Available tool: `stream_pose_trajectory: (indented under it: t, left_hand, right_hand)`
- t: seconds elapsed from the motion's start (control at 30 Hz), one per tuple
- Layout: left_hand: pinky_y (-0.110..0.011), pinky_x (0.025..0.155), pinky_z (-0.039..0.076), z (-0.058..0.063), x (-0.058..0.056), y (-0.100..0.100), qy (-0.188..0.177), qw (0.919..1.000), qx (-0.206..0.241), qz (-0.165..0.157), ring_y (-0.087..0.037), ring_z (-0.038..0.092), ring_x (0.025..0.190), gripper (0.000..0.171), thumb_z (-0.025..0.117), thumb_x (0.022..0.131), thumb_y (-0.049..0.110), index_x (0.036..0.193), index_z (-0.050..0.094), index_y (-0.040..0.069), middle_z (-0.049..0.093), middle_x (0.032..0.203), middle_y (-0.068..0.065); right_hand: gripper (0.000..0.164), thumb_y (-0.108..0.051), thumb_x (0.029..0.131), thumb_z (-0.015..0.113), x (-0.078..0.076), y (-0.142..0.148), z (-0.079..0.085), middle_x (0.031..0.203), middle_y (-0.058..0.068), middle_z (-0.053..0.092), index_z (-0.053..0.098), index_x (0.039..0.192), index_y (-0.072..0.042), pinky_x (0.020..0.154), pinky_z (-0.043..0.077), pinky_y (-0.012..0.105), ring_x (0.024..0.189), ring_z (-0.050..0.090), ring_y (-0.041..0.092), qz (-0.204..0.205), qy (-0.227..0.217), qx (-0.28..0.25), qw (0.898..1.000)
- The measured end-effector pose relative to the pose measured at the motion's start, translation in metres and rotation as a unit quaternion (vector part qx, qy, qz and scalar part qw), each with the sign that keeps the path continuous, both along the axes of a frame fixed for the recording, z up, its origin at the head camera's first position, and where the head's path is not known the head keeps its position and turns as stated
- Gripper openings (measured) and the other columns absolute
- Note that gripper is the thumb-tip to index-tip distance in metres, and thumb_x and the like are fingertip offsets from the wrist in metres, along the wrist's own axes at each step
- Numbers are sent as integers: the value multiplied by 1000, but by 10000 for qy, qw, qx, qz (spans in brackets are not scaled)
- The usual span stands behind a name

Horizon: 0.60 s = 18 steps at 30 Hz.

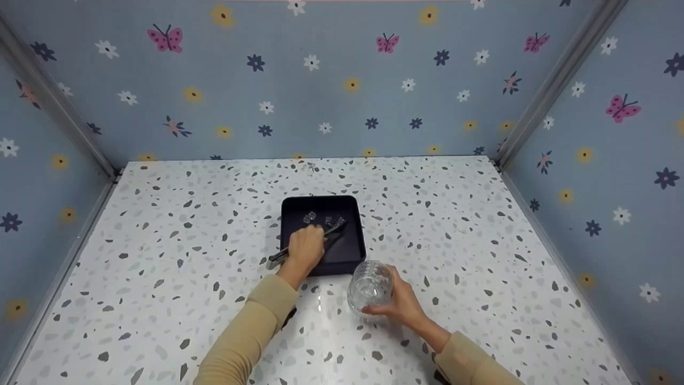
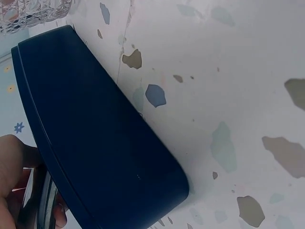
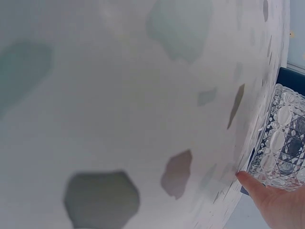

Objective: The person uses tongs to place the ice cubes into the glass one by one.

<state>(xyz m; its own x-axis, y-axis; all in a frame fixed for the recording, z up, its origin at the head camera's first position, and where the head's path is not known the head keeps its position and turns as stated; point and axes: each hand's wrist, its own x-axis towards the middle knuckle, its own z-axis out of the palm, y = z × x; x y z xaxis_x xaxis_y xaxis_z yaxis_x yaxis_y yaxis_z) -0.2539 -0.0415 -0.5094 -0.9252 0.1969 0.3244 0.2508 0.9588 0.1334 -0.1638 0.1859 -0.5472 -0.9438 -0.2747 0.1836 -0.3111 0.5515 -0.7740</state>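
Observation:
My left hand grips a pair of dark tongs over a square dark tray. The tongs' tips reach down among clear cubes in its far half, and another clear cube lies to their left. In the left wrist view, the fingers wrap the tongs beside the tray's wall. My right hand holds a clear patterned glass by its side, close to the tray's near right corner. The right wrist view shows the glass's cut surface and the thumb against it.
The tray stands on a white speckled tabletop. Blue panels with flowers and butterflies enclose the back and both sides, joined by grey metal posts.

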Motion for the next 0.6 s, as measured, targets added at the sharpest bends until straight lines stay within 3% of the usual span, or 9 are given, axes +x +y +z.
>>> stream_pose_trajectory:
  t: [0.6]
  left_hand:
    - [-39, 51, 47, 2, -1, 2, -120, 9999, 19, -19, -29, 61, 61, 10, 58, 77, 6, 69, 64, 2, 62, 67, -13]
  right_hand:
    - [92, -38, 50, 83, 0, -1, 1, 112, 10, 56, 38, 124, -8, 88, 39, 41, 101, 54, 24, 16, -80, -63, 9999]
